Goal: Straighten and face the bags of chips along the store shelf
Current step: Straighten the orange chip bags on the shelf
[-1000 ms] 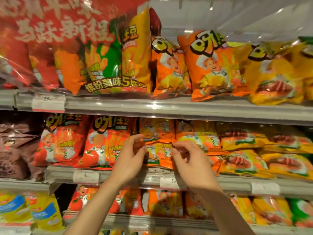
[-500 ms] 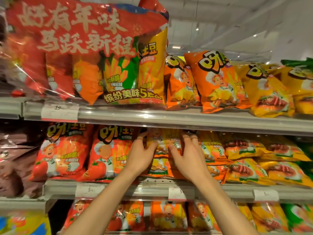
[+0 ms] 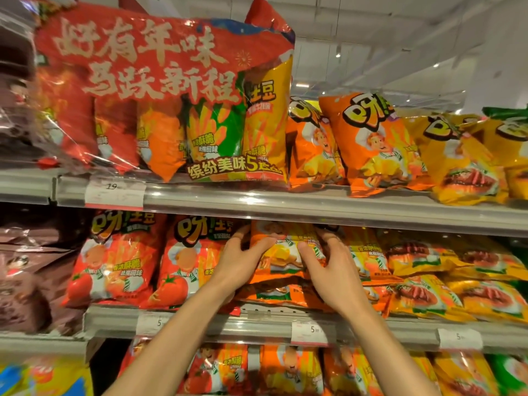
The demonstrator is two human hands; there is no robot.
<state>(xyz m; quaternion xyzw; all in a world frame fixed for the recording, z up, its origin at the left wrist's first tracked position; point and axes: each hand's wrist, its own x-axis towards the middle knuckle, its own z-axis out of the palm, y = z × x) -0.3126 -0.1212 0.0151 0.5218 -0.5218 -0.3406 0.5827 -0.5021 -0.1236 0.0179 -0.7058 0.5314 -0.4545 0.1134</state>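
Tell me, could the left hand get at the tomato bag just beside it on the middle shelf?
Probably yes. The left hand grips the orange bag, and the tomato bag stands right beside it at the open shelf front, nothing blocking. It would have to let go first.

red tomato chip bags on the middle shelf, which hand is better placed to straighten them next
Probably the left hand: it sits right beside the red tomato chip bags. The right hand is across the orange chip bag.
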